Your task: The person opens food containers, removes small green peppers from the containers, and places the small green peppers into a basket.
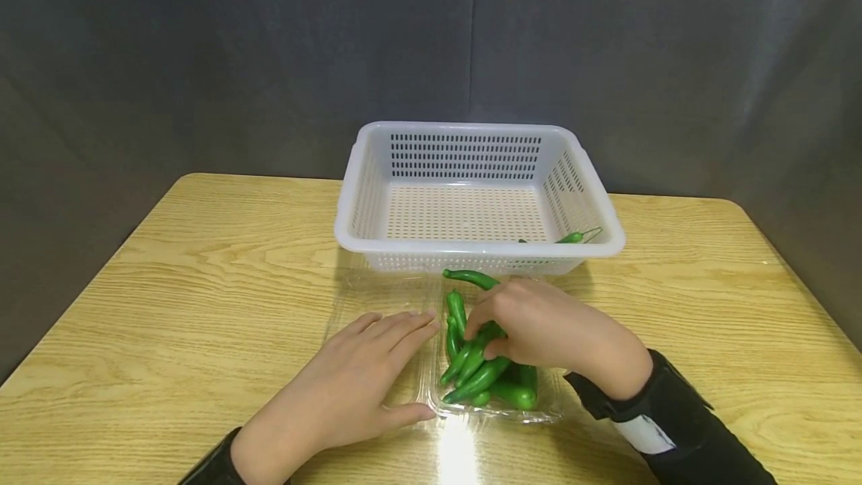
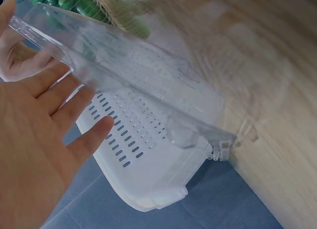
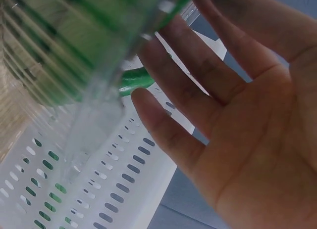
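Several green chili peppers (image 1: 484, 378) lie in one half of a clear plastic clamshell container (image 1: 431, 395). My right hand (image 1: 539, 328) reaches in from the right with bent fingers, thumb and forefinger around a pepper in the pile. Another curved pepper (image 1: 471, 277) sticks up toward the basket at the container's far end. With fingers extended, my left hand (image 1: 357, 380) lies over the other half, its fingertips at the fold between the halves. The left wrist view shows the clear plastic wall (image 2: 148, 90) close beside the left fingers. Part of the pile is hidden under the right hand.
A white perforated basket (image 1: 478, 248) stands just behind the container. A few green peppers (image 1: 572, 237) show at its near right corner. The wooden table (image 1: 202, 283) ends at a dark cloth backdrop (image 1: 269, 58).
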{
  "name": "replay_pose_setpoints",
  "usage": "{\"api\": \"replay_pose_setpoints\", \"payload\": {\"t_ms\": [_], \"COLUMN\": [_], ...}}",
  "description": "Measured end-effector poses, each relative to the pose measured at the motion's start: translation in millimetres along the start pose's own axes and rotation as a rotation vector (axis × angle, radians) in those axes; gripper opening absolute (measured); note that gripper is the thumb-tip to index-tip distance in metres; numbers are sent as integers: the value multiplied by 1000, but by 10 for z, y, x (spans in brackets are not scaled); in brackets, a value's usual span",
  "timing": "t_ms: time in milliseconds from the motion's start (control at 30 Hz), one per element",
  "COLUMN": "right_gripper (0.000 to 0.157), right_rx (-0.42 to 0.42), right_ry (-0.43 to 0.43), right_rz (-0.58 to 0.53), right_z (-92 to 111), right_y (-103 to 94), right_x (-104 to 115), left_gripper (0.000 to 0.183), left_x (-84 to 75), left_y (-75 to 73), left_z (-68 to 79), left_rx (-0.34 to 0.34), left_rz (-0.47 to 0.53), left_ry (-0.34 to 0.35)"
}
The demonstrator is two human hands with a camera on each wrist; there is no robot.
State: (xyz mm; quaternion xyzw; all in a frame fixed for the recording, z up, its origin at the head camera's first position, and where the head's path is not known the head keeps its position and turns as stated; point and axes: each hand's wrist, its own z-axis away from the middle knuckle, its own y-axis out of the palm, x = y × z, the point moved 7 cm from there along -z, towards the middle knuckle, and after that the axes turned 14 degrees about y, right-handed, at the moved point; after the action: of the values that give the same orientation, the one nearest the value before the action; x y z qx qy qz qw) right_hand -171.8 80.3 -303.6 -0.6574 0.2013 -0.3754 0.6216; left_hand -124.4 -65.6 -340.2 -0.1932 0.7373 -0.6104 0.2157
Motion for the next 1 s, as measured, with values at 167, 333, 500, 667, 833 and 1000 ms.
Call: {"api": "replay_pose_setpoints", "payload": {"t_ms": [167,333,500,667,833,1000], "right_gripper": [21,18,18,18,18,19], "right_rx": [-11,-11,-14,-26,-37,-63], "right_ry": [-6,-9,-3,0,0,-25], "right_rz": [9,11,9,16,15,16], "right_z": [-2,-2,-1,11,33,55], "right_y": [7,22,15,-22,-58,-86], "right_x": [-15,-17,-18,-11,6,32], "left_gripper": [87,86,86,86,86,86], "left_x": [-2,-5,-4,-3,-5,-9], "left_y": [1,2,-5,-10,-12,-12], "left_z": [0,2,-3,-10,-7,-4], "left_rx": [-3,-2,-9,-16,-17,-16], "left_rz": [4,9,-2,2,3,-1], "left_ry": [1,2,9,15,16,18]}}
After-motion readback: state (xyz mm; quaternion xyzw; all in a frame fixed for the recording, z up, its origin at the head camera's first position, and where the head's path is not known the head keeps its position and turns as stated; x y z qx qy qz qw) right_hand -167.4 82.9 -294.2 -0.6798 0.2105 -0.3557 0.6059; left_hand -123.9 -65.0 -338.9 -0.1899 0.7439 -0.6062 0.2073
